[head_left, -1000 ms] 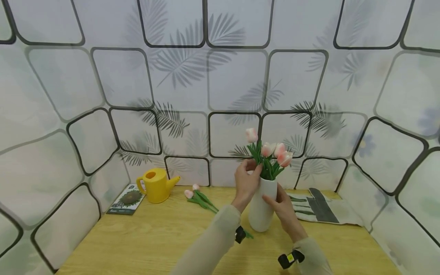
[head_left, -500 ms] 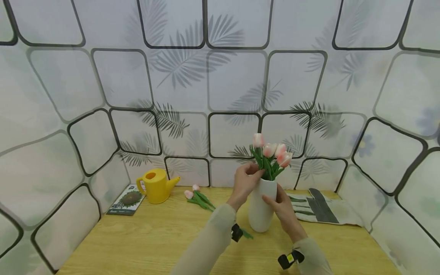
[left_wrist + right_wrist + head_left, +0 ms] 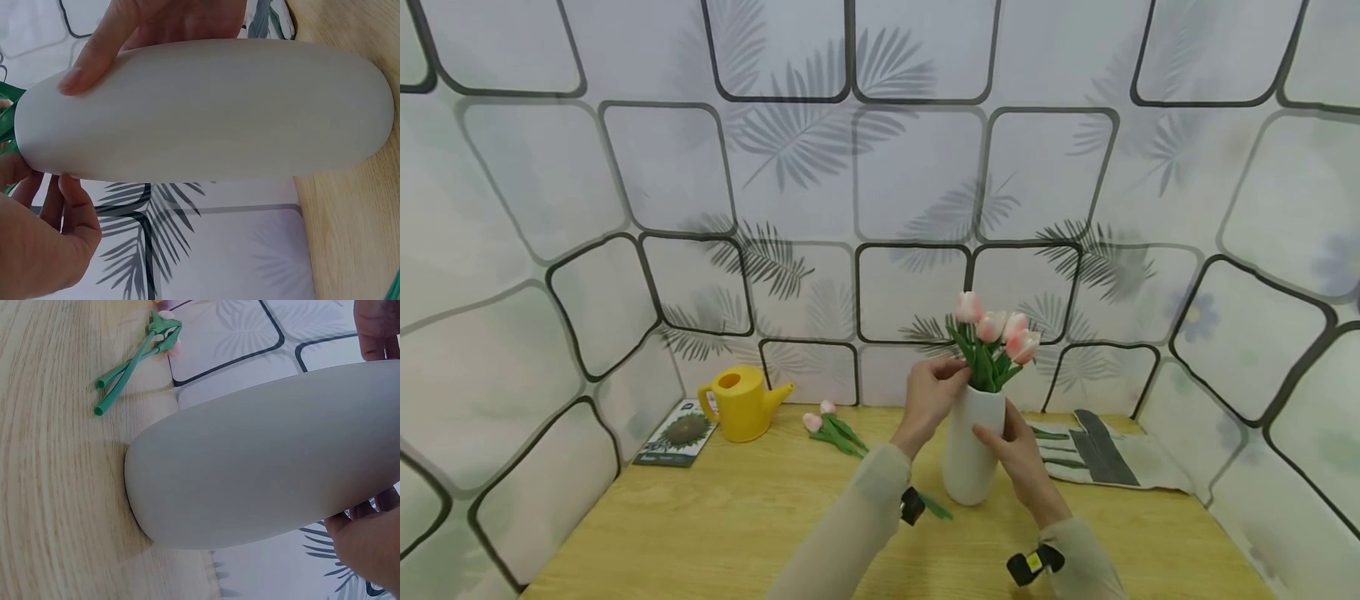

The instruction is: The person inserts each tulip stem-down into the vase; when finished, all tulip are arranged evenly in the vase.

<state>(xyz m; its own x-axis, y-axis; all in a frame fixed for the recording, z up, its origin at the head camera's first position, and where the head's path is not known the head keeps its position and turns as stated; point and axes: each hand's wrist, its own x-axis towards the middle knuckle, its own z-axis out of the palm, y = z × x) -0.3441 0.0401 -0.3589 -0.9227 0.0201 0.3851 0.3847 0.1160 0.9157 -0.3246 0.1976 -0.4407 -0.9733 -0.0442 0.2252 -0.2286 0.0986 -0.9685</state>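
Observation:
A tall white vase (image 3: 973,450) stands on the table with several pink-and-white tulips (image 3: 991,327) in its mouth. My right hand (image 3: 1021,450) grips the vase's upper right side, thumb across the front; the left wrist view shows this thumb (image 3: 78,78) on the white wall. At the rim on the other side, my left hand (image 3: 931,396) has thumb and fingers drawn together against the green leaves, pinching the leftmost tulip (image 3: 968,308) low down. Its other fingers touch the vase in the left wrist view. The stems inside are hidden.
Two more tulips (image 3: 835,432) lie near a yellow watering can (image 3: 742,406). A sunflower-printed packet (image 3: 677,433) lies at far left, a grey-and-white cloth item (image 3: 1097,454) right of the vase. Green leaf tips (image 3: 936,507) show beside my left forearm.
The leftmost tulip has sunk lower into the vase and shifted right, toward the other blooms. My left hand has drawn slightly back to the left; my right hand keeps its grip.

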